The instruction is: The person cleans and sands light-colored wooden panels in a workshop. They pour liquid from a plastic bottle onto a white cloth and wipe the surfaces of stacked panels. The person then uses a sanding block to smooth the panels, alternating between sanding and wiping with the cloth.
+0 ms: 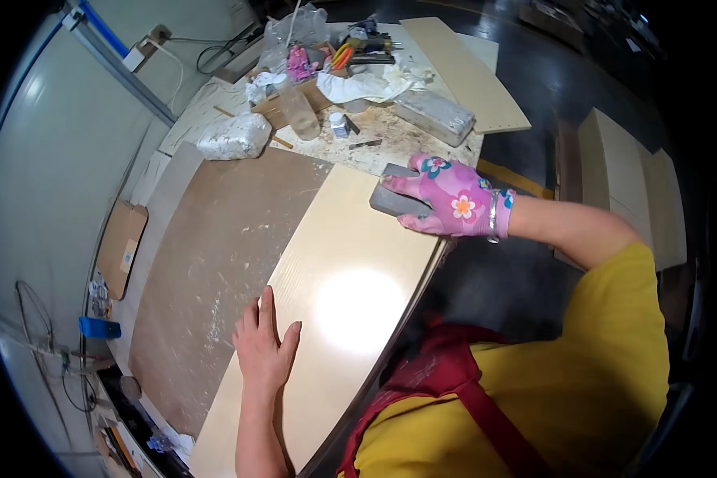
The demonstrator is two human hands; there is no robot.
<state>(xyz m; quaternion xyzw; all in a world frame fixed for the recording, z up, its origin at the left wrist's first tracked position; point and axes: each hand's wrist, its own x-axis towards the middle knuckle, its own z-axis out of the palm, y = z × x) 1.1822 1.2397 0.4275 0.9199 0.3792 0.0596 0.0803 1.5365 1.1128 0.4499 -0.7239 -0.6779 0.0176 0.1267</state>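
The right hand (456, 196) grips a block (398, 201) at one o'clock on the board (349, 231), left hand (265, 348) unclenched at nine, work seemingly unfinished, remainder unclear.

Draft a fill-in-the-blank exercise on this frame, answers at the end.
1. The right hand holds a rectangular block coloured ____.
2. The left hand rests palm ____ on the pale wood-grain board.
3. The floral glove covers the ____ hand.
4. The person's shirt is coloured ____.

Missing words: gray; down; right; yellow.
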